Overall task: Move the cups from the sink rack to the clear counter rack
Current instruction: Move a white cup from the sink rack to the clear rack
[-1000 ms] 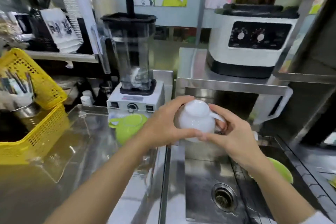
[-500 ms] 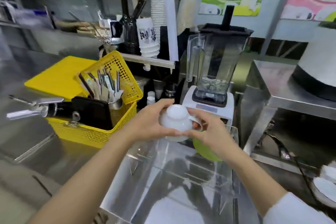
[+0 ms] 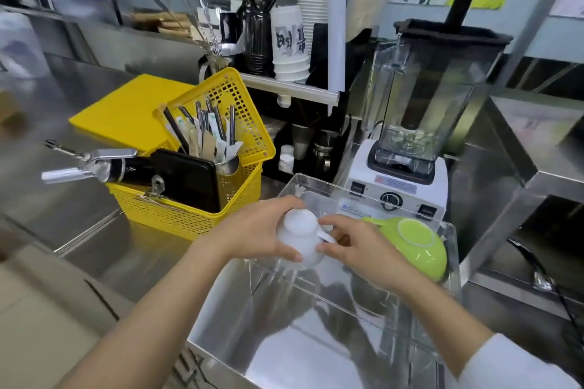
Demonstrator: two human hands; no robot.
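A white cup (image 3: pixel 299 238) is being held upside down at the centre of the frame, over the near-left part of the clear counter rack (image 3: pixel 452 249). It is being clasped from both sides: the left hand (image 3: pixel 257 232) is wrapped around its body, and the right hand (image 3: pixel 357 248) is closed at the handle side. A green cup (image 3: pixel 417 246) is already lying in the rack to the right. The cup is judged to be rigid, light, smooth, possibly slippery, and breakable; the body and handle are considered the safest places to hold.
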